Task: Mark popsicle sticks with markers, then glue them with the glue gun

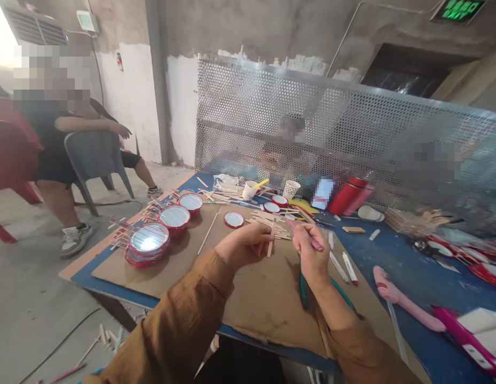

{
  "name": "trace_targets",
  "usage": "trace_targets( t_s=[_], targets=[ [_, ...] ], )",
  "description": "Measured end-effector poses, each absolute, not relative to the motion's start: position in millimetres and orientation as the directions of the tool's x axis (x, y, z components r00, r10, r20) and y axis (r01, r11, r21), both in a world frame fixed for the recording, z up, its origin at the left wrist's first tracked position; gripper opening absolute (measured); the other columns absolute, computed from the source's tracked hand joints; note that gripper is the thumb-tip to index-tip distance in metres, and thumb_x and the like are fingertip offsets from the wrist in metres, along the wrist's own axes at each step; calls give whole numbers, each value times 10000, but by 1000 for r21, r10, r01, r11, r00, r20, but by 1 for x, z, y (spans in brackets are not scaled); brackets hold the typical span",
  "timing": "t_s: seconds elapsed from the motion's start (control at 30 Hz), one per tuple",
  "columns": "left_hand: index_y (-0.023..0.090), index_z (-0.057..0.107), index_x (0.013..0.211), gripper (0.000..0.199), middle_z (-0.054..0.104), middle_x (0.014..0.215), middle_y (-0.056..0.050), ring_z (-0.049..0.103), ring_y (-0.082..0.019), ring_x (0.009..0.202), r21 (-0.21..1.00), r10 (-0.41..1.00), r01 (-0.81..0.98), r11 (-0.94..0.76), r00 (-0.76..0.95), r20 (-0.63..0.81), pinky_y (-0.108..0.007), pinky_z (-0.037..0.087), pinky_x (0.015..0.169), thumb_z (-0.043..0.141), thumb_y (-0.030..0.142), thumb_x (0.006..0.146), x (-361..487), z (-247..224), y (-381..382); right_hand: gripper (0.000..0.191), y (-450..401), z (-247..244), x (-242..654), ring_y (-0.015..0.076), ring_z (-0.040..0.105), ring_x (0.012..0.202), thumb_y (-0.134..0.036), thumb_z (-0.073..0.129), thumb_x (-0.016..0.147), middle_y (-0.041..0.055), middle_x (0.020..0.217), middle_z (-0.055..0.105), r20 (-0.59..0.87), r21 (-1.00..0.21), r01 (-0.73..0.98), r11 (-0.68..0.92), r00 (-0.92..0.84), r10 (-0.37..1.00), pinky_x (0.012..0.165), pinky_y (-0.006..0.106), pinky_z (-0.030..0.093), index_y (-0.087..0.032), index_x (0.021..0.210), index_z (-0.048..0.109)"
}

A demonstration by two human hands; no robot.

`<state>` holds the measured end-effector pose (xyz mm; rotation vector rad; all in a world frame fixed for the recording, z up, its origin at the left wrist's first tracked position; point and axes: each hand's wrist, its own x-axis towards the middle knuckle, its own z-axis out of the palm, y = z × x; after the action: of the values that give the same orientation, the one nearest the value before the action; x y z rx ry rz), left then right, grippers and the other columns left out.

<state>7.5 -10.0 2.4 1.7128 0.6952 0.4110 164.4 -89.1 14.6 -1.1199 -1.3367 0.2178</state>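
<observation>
Over the cardboard sheet (268, 309), my left hand (248, 244) pinches a flat wooden craft stick (271, 244), held nearly upright. To its right, my right hand (312, 253) is closed around a slim pink-purple tool (316, 244); its tip points toward the stick, and its kind is unclear. The two hands are apart. Beneath my right wrist lie teal-handled pliers (303, 290), partly covered. Just beyond the hands is a loose pile of craft sticks (268, 220). A small red-rimmed round piece with a pale top (233, 219) rests beyond my left hand.
Red-rimmed round stacks (148, 240) with sticks stand at the table's left. Paper cups (250, 190), a phone (323, 193) and a red bottle (346, 196) stand at the back before a perforated metal screen (248, 101). White-and-red markers (350, 268) lie right. A person sits at left.
</observation>
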Motion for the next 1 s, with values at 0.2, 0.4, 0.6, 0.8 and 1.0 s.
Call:
trace_targets(
  t_s=[0.2,0.4,0.6,0.8,1.0],
  targets=[
    [167,499,702,218,521,508,42,436,-60,391,979,641,180,-96,764,-77,-169,339,434,496,212,915,4,8,-15,224,-95,12,154,135,609,513,-426,628,893,-27,589,647,589,-783,451,429,315,744,550,259,481,-202,899,623],
    [162,509,714,201,549,526,31,453,-62,395,983,636,168,-75,767,-83,-162,340,429,502,213,908,4,9,-15,216,-93,9,154,149,641,537,-417,609,886,-19,582,657,609,-734,546,405,263,749,593,274,512,-204,870,646],
    [140,583,780,172,620,606,4,476,-62,408,975,587,195,-111,804,-94,-164,363,439,528,250,899,5,8,-9,205,-91,10,153,156,662,558,-401,610,881,-11,600,670,601,-726,553,410,219,769,591,273,529,-202,901,655],
    [142,568,776,188,607,593,7,477,-61,413,969,594,213,-127,798,-98,-160,377,445,509,255,914,4,9,-9,211,-92,9,154,159,665,553,-410,614,880,-6,617,670,601,-720,555,418,197,774,557,266,526,-203,897,653],
    [145,575,802,167,595,577,19,481,-65,412,967,603,202,-156,795,-69,-157,374,439,494,233,919,5,9,-10,220,-91,9,153,160,670,567,-417,623,884,-1,638,680,592,-726,552,410,198,781,579,271,534,-202,915,660]
  ],
)
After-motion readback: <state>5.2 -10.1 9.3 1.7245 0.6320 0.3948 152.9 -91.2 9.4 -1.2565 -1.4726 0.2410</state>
